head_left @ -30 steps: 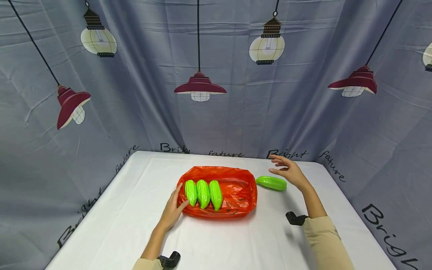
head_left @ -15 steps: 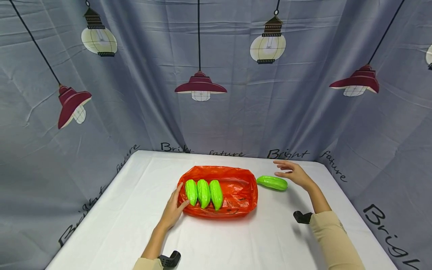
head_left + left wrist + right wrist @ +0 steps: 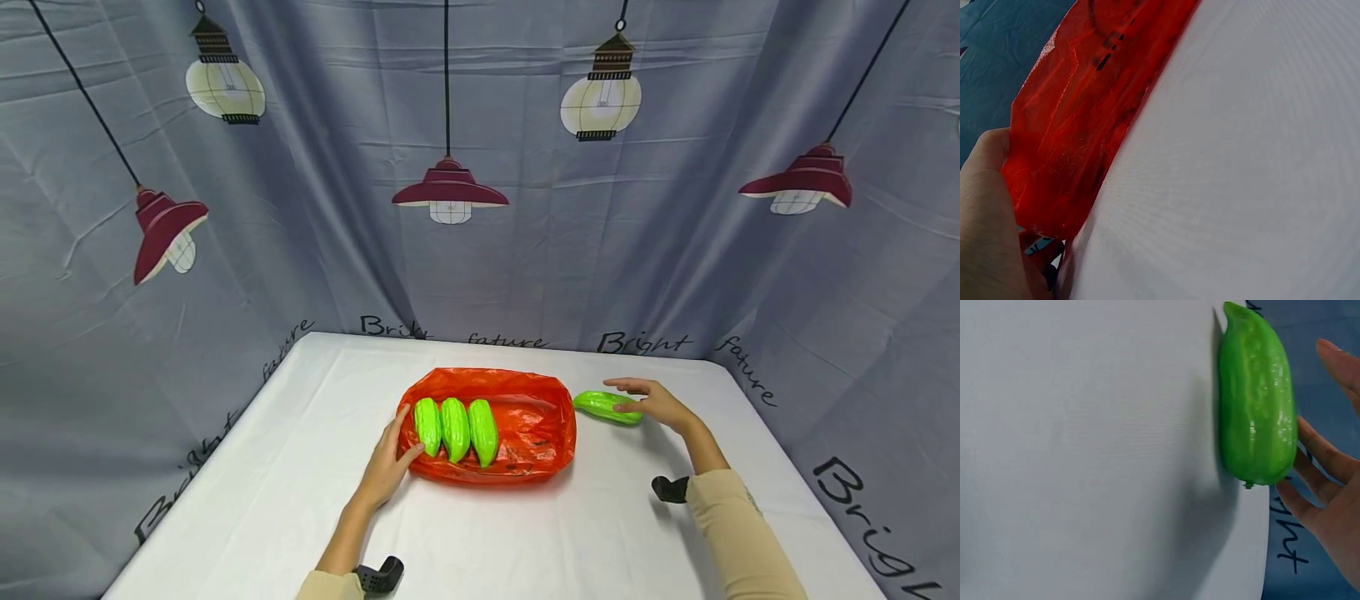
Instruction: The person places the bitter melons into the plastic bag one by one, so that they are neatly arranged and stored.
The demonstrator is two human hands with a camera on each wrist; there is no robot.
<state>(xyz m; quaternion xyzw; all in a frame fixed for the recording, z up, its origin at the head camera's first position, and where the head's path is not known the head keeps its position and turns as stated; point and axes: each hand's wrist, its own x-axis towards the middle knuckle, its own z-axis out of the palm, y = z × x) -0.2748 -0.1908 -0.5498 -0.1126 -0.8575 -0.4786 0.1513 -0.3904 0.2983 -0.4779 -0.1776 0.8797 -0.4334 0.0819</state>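
A red plastic bag [image 3: 528, 429] lies spread wide on the table, its mouth upward. Three ridged green bitter melons [image 3: 455, 429] lie side by side in its left half. My left hand [image 3: 386, 462] holds the bag's left end, the thumb at the near rim and the fingers along the outer side. A fourth bitter melon [image 3: 596, 404] rests on the table just right of the bag. Over its right end hovers my right hand [image 3: 660, 406], thumb and fingers spread apart around it. In the right wrist view, the thumb stands away from this bitter melon [image 3: 1257, 400].
A white cloth covers the table [image 3: 480, 542]. Behind and at both sides hangs a grey-blue curtain [image 3: 495, 275] printed with lamps and lettering, meeting the table's far edge. Each wrist wears a black camera mount [image 3: 381, 575].
My right hand has come down from above the far side of the loose bitter melon to its right end. The left hand keeps its place on the bag.
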